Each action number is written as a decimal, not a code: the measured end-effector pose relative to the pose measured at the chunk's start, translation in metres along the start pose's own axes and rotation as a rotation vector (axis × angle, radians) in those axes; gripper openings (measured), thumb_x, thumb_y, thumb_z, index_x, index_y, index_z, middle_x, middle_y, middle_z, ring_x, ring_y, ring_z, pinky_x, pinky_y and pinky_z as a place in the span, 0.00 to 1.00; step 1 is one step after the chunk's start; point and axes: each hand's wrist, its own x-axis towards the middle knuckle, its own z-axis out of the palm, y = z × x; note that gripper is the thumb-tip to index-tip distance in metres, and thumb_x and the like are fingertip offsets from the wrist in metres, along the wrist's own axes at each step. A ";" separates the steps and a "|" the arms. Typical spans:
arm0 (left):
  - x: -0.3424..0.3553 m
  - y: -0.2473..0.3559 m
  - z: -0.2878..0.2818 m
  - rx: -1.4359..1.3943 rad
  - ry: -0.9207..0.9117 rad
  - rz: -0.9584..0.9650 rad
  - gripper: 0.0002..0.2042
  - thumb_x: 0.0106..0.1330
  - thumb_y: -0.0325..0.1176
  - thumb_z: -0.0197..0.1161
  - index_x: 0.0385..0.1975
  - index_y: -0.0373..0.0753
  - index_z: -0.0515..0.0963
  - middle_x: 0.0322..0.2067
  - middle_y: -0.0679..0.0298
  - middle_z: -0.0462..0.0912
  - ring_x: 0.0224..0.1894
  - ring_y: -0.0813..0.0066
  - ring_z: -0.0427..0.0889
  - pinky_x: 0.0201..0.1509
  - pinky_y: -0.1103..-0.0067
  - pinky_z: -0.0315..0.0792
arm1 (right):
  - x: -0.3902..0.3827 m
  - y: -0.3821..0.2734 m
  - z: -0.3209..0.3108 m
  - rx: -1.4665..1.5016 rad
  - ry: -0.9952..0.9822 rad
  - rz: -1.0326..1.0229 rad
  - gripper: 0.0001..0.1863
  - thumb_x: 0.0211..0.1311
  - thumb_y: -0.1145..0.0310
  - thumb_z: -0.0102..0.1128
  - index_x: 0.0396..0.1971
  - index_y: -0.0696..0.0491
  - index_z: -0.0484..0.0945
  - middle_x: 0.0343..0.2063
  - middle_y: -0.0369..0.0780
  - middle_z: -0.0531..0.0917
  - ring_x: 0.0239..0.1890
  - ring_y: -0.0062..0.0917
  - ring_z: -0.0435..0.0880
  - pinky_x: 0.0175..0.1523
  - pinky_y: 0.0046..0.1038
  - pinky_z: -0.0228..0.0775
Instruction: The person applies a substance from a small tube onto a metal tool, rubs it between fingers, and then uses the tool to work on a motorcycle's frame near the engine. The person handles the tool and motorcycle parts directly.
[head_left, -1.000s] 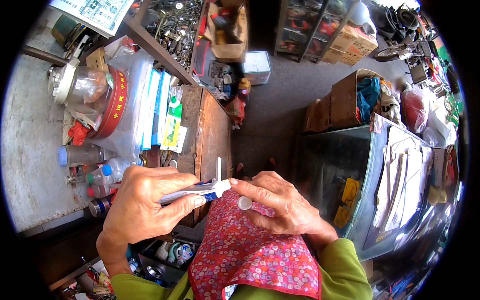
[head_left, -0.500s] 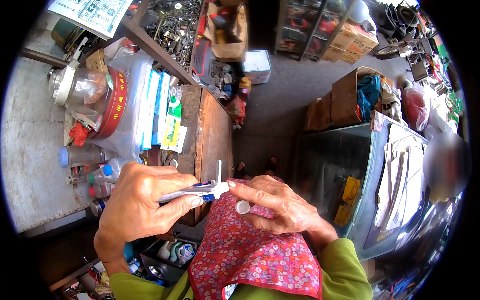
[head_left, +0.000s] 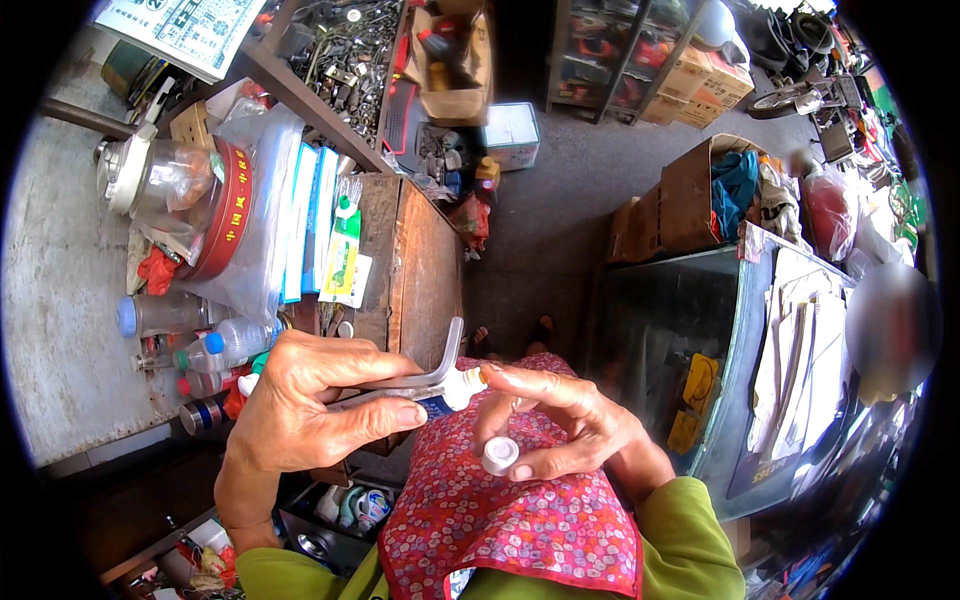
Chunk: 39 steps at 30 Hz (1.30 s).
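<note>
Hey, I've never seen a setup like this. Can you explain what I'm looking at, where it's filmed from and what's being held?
There's no machine here: these are a person's own bare hands. The view looks down from the left of two fisheye cameras worn on the head, so straight edges bend and the picture's left is the person's left.

The left hand grips a white-and-blue tube along with an L-shaped rod. The right hand holds a small white cap at the thumb, while its forefinger reaches the tube's nozzle.

Below the hands is a red flowered apron. On the worn grey table to the left are plastic bottles and a clear jar.
</note>
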 end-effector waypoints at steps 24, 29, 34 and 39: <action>-0.010 0.018 0.018 0.423 0.189 0.002 0.11 0.51 0.26 0.72 0.33 0.31 0.81 0.19 0.57 0.76 0.17 0.61 0.75 0.19 0.73 0.66 | 0.004 -0.016 0.022 -0.975 0.157 0.090 0.45 0.49 0.76 0.64 0.69 0.56 0.54 0.28 0.41 0.76 0.34 0.36 0.78 0.48 0.37 0.68; -0.011 0.021 0.018 0.601 0.171 0.077 0.11 0.51 0.27 0.71 0.33 0.34 0.79 0.17 0.61 0.72 0.17 0.62 0.74 0.19 0.71 0.65 | 0.003 -0.019 0.025 -0.978 0.158 0.158 0.44 0.45 0.78 0.68 0.67 0.57 0.59 0.38 0.44 0.79 0.41 0.36 0.80 0.53 0.39 0.67; -0.012 0.024 0.022 0.716 0.153 0.116 0.12 0.51 0.27 0.70 0.36 0.34 0.78 0.18 0.63 0.71 0.18 0.65 0.74 0.19 0.71 0.65 | 0.003 -0.018 0.026 -1.029 0.177 0.135 0.43 0.45 0.77 0.68 0.66 0.58 0.60 0.36 0.44 0.80 0.40 0.37 0.81 0.52 0.40 0.68; -0.011 0.023 0.023 0.716 0.149 0.115 0.13 0.51 0.26 0.70 0.36 0.34 0.78 0.19 0.63 0.72 0.19 0.66 0.75 0.20 0.72 0.67 | 0.002 -0.017 0.026 -1.168 0.184 0.115 0.43 0.46 0.76 0.68 0.65 0.58 0.61 0.32 0.43 0.80 0.36 0.36 0.81 0.51 0.40 0.68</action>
